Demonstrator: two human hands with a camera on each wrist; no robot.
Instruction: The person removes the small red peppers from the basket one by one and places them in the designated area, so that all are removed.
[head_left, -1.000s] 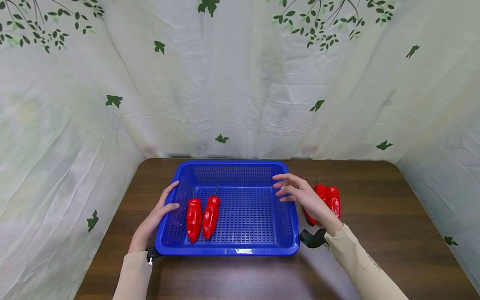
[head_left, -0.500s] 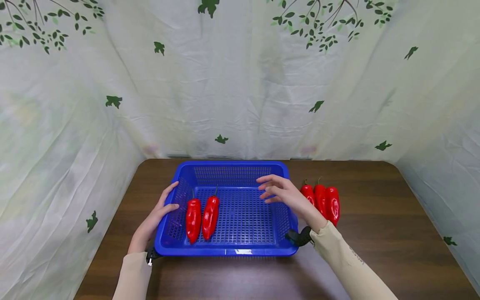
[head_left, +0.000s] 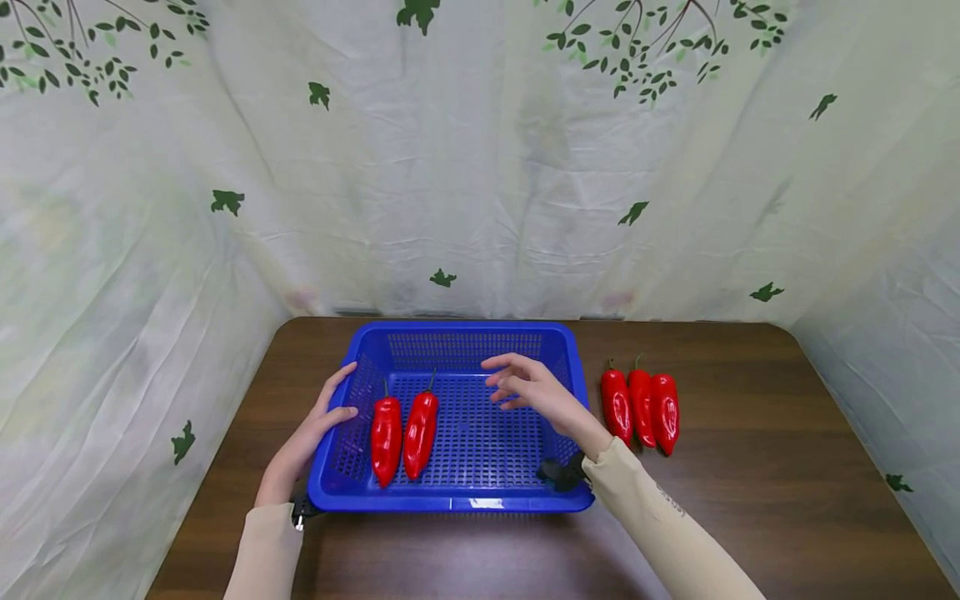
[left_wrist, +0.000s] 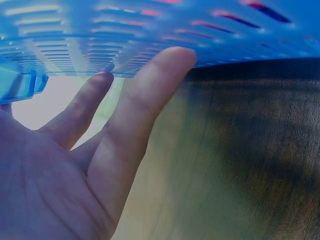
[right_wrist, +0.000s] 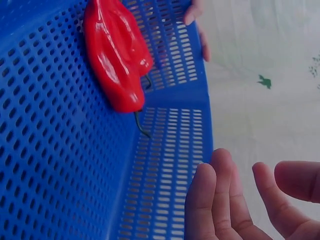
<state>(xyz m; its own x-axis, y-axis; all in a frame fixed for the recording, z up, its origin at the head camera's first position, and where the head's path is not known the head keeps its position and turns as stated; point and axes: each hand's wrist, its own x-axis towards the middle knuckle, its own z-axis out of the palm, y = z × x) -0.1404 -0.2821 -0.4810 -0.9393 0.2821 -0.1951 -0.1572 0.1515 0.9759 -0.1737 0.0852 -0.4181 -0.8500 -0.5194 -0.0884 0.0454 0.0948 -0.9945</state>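
Observation:
A blue plastic basket with slotted walls sits on the table. Two long red peppers with thin stems lie side by side in its left half. My left hand rests against the basket's left side; in the left wrist view its fingers reach out fairly straight toward the slotted wall. Over the right half of the basket hovers my right hand, fingers loosely bent and nothing held. The right wrist view shows that hand's spread fingers apart from the peppers in the basket.
Three more red peppers lie in a row on the brown wooden table, just right of the basket. A pale curtain with leaf prints hangs behind the table's far edge and along both sides.
My right hand has moved left, from the basket's right rim to over its inside, uncovering the peppers on the right. The left hand and the basket stay in place.

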